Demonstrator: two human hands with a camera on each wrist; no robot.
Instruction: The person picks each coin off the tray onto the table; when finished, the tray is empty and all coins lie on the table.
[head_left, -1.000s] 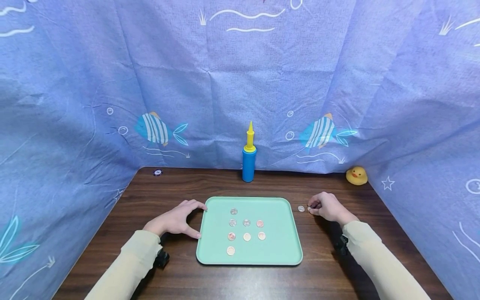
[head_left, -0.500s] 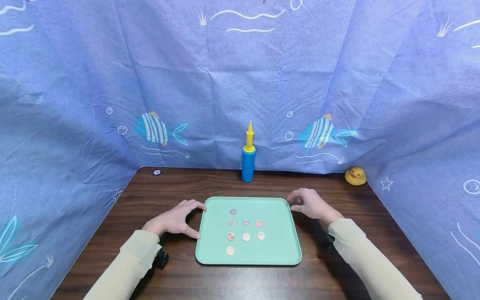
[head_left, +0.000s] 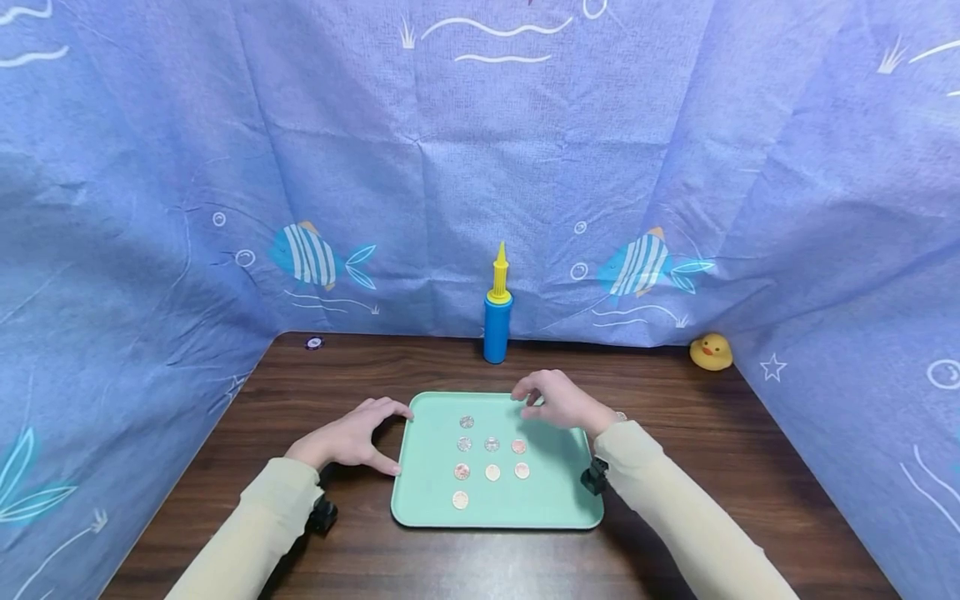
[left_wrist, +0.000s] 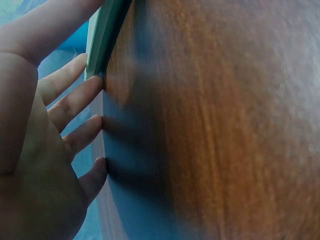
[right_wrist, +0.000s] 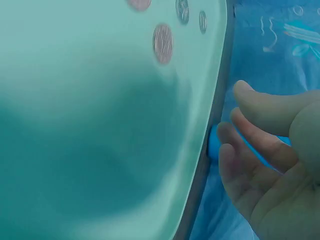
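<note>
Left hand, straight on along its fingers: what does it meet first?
The green tray, at its left rim; the left hand appears to touch it already, though exact contact is hard to confirm.

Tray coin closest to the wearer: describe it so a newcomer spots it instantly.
On the wooden table, find the green tray. Look toward its near edge, left of centre. The coin there lies alone in its row, nearer that edge than any other.

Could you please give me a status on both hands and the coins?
Left hand touching left edge of tray. Right hand near its far edge, grip unclear. Eight coins flat on tray. Nothing visibly in the way.
</note>
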